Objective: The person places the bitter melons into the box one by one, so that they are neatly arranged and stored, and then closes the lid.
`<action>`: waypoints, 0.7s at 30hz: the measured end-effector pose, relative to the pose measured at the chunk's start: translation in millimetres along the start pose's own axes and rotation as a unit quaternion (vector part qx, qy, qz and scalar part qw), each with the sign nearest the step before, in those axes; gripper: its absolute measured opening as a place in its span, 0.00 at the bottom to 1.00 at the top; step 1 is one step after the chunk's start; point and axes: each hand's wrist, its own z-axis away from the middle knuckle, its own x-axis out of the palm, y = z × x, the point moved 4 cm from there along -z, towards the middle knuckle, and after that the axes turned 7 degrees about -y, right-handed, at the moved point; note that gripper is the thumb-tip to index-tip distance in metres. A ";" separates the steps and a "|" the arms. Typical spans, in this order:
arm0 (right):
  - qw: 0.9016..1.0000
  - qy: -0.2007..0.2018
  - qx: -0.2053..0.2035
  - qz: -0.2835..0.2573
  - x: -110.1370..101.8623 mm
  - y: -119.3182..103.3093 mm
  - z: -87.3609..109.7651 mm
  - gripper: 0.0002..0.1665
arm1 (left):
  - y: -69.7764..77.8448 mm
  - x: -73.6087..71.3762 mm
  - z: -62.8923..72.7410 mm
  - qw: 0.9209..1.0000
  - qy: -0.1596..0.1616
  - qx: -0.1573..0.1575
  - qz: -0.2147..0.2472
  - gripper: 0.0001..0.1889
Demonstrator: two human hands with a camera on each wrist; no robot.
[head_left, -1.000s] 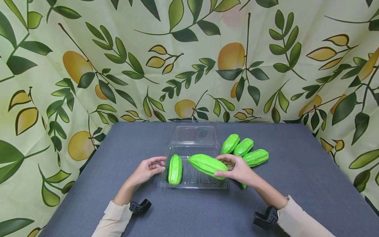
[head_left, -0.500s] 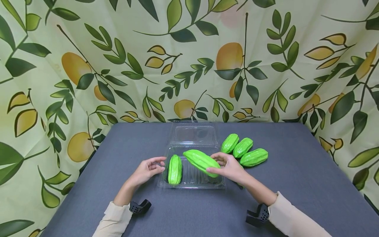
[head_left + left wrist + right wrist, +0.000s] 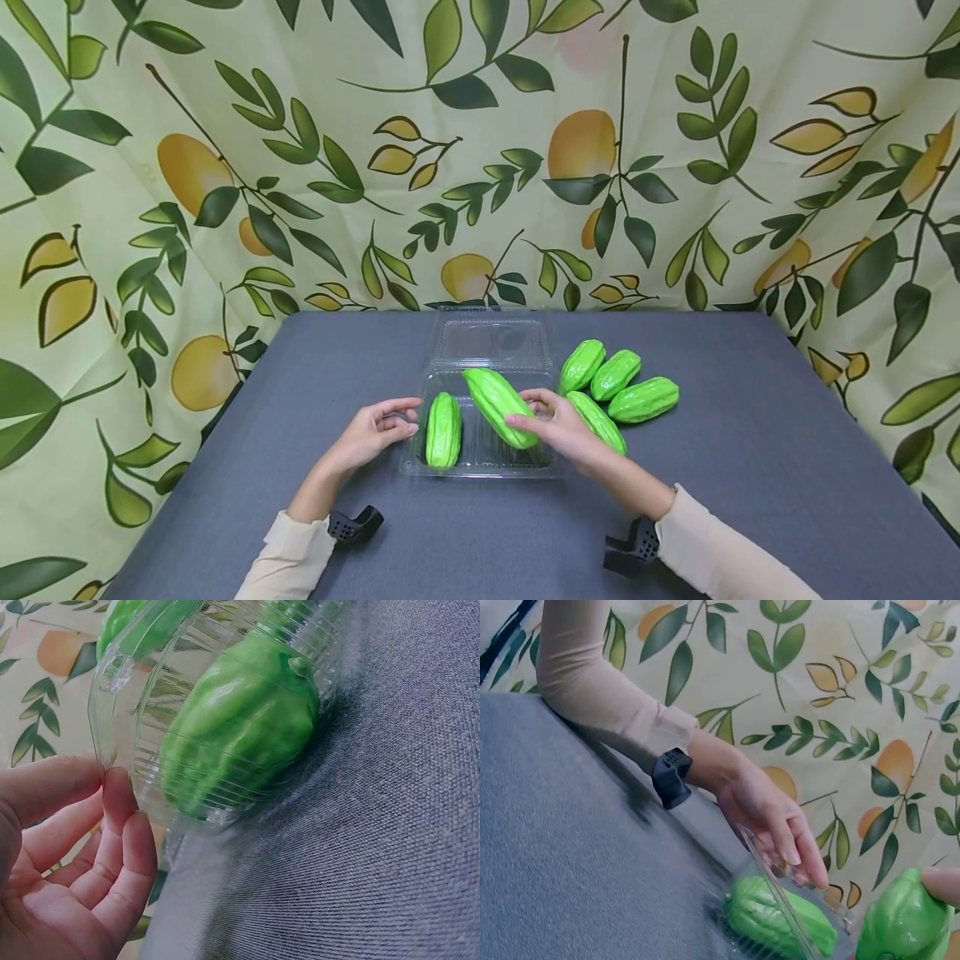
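In the head view my right hand [image 3: 558, 427] grips a green bitter melon [image 3: 491, 404], thumb on its near side, tilted over the right part of a clear plastic container [image 3: 480, 472]. Upright along the container's left side lies a second bitter melon [image 3: 443, 429]. My left hand [image 3: 375, 429] stays at the left rim, fingers loosely bent. The left wrist view shows its fingertips [image 3: 118, 787] at the clear rim, with a melon [image 3: 240, 724] behind the ribbed wall. In the right wrist view the held melon [image 3: 906, 919] shows at the lower right.
The container's hinged lid [image 3: 491, 340] lies open towards the back. Right of the container several more bitter melons [image 3: 643, 400] lie on the grey cloth-covered table [image 3: 720, 492]. A leaf-patterned curtain [image 3: 480, 150] hangs behind the table.
My right hand has moved left with the bitter melon, turning it more upright over the container. A melon behind that hand has come into sight. The left hand has stayed put.
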 end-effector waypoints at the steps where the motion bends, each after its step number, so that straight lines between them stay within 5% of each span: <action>1: 1.000 -0.004 0.003 -0.005 1.9 0.5 -0.4 0.33 | -0.2 0.0 0.0 1.000 -0.001 0.002 -0.001 0.26; 21: 0.994 -0.032 0.051 -0.090 30.7 12.7 -18.5 0.29 | 1.2 0.0 0.2 1.000 -0.001 -0.003 -0.002 0.25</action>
